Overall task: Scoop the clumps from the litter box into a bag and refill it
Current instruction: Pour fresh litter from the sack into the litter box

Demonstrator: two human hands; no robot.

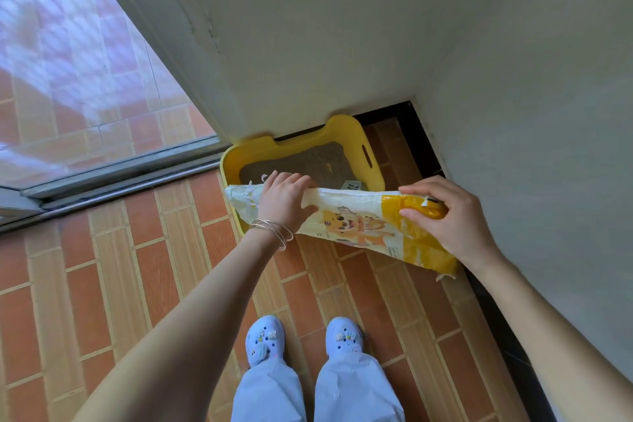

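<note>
From the head camera, looking down, the yellow litter box (343, 128) sits on the tiled floor (137, 267) in the far corner, pushed against the wall (308, 44) just right of the sliding-door track (113, 171), with grey litter (308, 161) lying flat inside. The litter bag (359, 223) is held crosswise above the box's near rim. The left hand (286, 197), bangles (274, 233) on its wrist, curls its fingers over the bag's top edge near the frayed white left end. The right hand (445, 216) wraps its fingers round the bunched yellow right end. Held this way, the weight is shared and the frayed end, probably the open mouth, hangs over the box, which suits tipping in fresh litter for the refill. The bag's near face carries a cartoon tiger cub; the small print beside it is too fine to read. A pale object (352, 185) at the box's near right corner is mostly hidden, so I cannot tell what it is.
</note>
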